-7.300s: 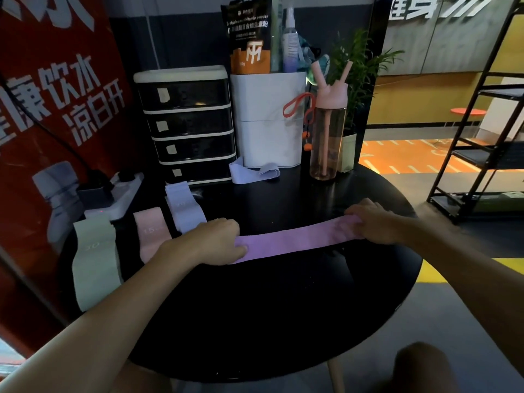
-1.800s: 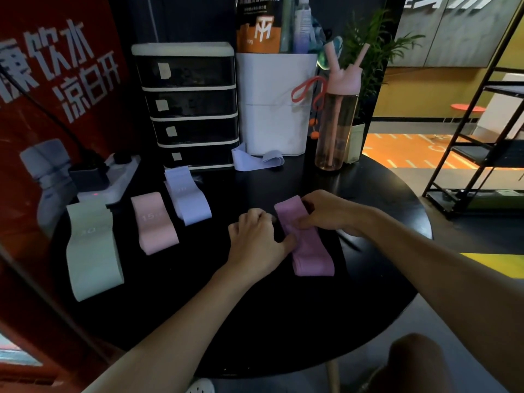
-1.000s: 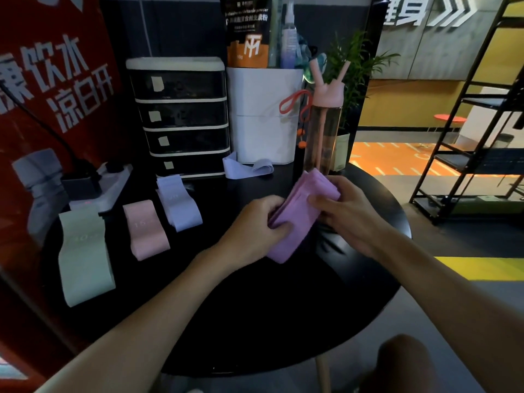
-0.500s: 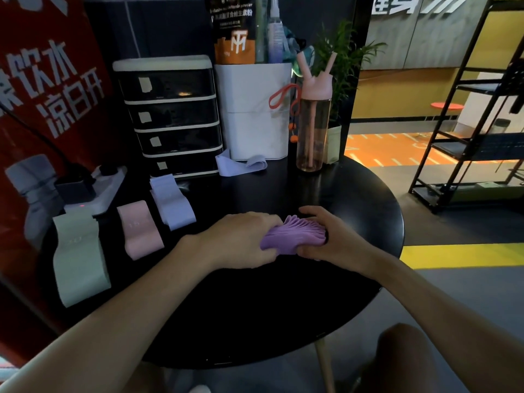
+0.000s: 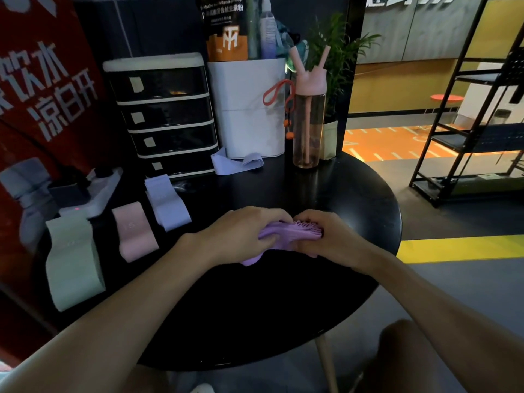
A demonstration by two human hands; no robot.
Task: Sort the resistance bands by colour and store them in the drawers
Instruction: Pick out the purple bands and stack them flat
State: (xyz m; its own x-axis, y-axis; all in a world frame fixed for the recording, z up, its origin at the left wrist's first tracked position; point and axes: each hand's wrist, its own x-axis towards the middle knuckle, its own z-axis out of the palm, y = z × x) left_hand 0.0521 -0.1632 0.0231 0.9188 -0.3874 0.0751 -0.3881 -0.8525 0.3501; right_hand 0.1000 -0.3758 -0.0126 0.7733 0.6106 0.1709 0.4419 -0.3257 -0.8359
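Most purple band [image 5: 300, 230] hidden btwn left hand [image 5: 241, 234], right hand [image 5: 329, 241].

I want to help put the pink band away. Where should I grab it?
Pinch the pink band at its near short end, reaching from the front edge of the table. It lies flat, with the green band and a pale lilac band close along its long sides, so that end is probably easiest to lift.

Printed text on a banner and a band.
White "饮水 凉白开" is printed on the red banner [image 5: 42, 95] at ten o'clock, "15" on the pink band [image 5: 134, 231] at nine.
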